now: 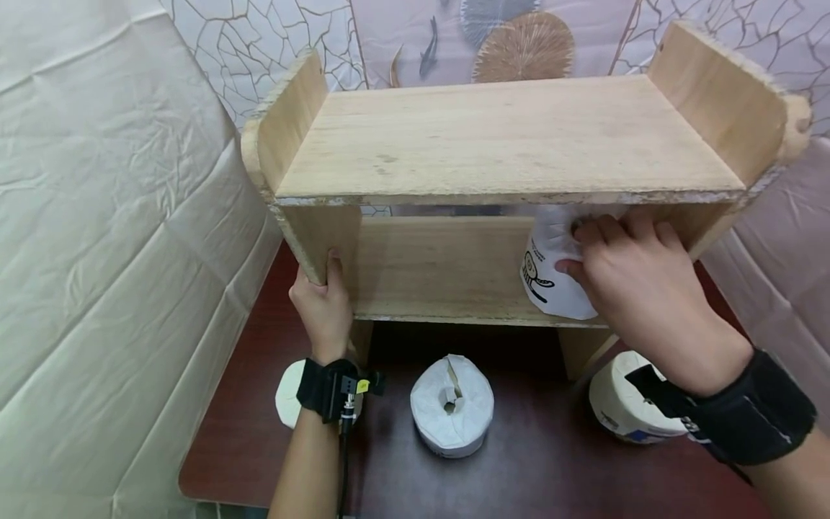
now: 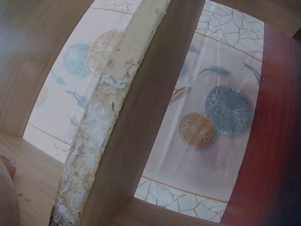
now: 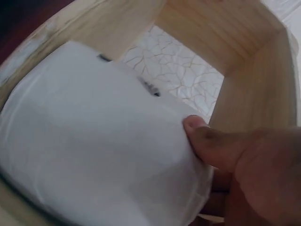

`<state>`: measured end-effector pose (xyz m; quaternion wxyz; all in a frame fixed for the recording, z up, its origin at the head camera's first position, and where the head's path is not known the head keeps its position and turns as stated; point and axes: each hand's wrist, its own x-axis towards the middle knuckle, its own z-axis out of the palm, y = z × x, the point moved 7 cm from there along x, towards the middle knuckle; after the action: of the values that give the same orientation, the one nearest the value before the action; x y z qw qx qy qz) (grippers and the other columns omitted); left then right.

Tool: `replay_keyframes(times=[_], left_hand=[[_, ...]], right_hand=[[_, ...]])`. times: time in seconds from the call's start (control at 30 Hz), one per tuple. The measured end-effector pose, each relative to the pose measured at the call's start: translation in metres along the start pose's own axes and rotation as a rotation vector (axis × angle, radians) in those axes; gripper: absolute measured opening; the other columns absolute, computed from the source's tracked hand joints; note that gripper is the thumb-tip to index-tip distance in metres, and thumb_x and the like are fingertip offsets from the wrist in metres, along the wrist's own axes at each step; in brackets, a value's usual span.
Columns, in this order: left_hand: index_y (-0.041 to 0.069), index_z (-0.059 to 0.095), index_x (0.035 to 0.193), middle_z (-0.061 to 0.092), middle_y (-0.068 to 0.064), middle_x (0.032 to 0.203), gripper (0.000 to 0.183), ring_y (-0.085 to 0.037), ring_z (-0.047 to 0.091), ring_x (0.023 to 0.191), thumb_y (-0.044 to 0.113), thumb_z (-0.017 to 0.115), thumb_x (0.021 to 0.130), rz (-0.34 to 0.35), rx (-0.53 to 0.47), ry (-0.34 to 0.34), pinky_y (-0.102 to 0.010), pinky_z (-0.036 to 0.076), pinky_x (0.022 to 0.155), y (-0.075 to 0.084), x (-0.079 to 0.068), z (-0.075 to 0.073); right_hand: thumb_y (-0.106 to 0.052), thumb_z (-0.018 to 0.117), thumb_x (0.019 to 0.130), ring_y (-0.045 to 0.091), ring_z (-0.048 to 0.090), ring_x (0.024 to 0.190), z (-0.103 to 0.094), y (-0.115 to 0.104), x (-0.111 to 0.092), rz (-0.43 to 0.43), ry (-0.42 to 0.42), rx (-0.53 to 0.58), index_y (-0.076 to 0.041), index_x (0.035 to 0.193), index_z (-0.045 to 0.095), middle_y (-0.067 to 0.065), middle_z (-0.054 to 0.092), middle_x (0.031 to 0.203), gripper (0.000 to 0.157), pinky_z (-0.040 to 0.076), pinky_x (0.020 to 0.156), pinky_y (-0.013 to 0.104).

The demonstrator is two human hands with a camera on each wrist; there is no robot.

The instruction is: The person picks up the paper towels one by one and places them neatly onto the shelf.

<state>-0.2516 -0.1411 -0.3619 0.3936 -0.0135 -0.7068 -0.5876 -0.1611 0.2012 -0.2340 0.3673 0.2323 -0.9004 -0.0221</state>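
Observation:
A wooden two-tier shelf [image 1: 512, 140] stands on the dark red table, its board edges rough and chipped. My left hand [image 1: 322, 306] grips the front edge of its left side panel, thumb on the inner face; part of that hand shows at the left edge of the left wrist view. Inside the lower tier, near the right side panel, is a white paper-wrapped toilet roll [image 1: 551, 270] printed with a black animal drawing. My right hand [image 1: 638, 277] holds it by the top and side. In the right wrist view, the thumb presses the wrapped roll [image 3: 103, 136].
On the table [image 1: 519, 476], a wrapped roll [image 1: 452, 404] with torn paper at its hole stands in front of the shelf. Another roll [image 1: 629, 396] is under my right wrist, and one [image 1: 289, 393] lies partly behind my left wrist. Patterned sheeting hangs behind.

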Motion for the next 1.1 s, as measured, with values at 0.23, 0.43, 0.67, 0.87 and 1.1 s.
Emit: replay_keyframes(times=[0.23,0.43,0.67,0.87,1.1], left_hand=[[0.002,0.072,0.128,0.077,-0.017,0.112,0.031,-0.024,0.075,0.1,0.024,0.067,0.106,0.001,-0.003,-0.012,-0.04,0.056,0.082,-0.002,-0.001,-0.001],[0.003,0.073,0.128,0.077,-0.015,0.113,0.031,-0.023,0.074,0.1,0.025,0.066,0.106,-0.007,-0.014,-0.013,-0.04,0.055,0.083,-0.001,0.001,0.0],[0.002,0.072,0.128,0.077,-0.016,0.113,0.031,-0.022,0.074,0.101,0.024,0.066,0.106,-0.006,-0.01,-0.019,-0.039,0.055,0.083,-0.003,0.001,0.002],[0.002,0.072,0.128,0.077,-0.017,0.113,0.031,-0.023,0.074,0.101,0.024,0.067,0.106,0.013,-0.009,-0.013,-0.043,0.056,0.083,-0.001,0.001,0.0],[0.001,0.072,0.128,0.077,-0.018,0.115,0.03,-0.026,0.075,0.103,0.02,0.067,0.105,0.012,-0.011,-0.012,-0.046,0.058,0.084,0.0,0.002,0.0]], right_hand=[[-0.022,0.081,0.091,0.052,0.056,0.098,0.007,0.004,0.006,0.106,-0.152,0.127,0.008,0.095,0.064,0.025,0.064,0.091,0.035,0.043,0.087,0.06],[-0.045,0.079,0.094,0.044,0.057,0.072,0.009,0.012,0.016,0.325,-0.143,0.113,-0.005,0.075,0.058,0.012,0.051,0.066,0.049,0.038,0.047,0.05],[-0.052,0.082,0.089,0.03,0.04,0.044,0.015,0.012,0.025,0.388,-0.116,0.072,-0.013,0.059,0.043,0.001,0.034,0.056,0.062,0.025,0.035,0.043],[-0.034,0.076,0.094,0.026,0.034,0.041,0.015,0.007,0.026,0.318,-0.026,0.025,-0.01,0.058,0.039,0.002,0.031,0.054,0.057,0.022,0.034,0.04],[-0.022,0.07,0.092,0.029,0.034,0.041,0.013,0.002,0.026,0.256,0.053,0.005,-0.012,0.057,0.034,0.004,0.032,0.054,0.052,0.021,0.034,0.041]])
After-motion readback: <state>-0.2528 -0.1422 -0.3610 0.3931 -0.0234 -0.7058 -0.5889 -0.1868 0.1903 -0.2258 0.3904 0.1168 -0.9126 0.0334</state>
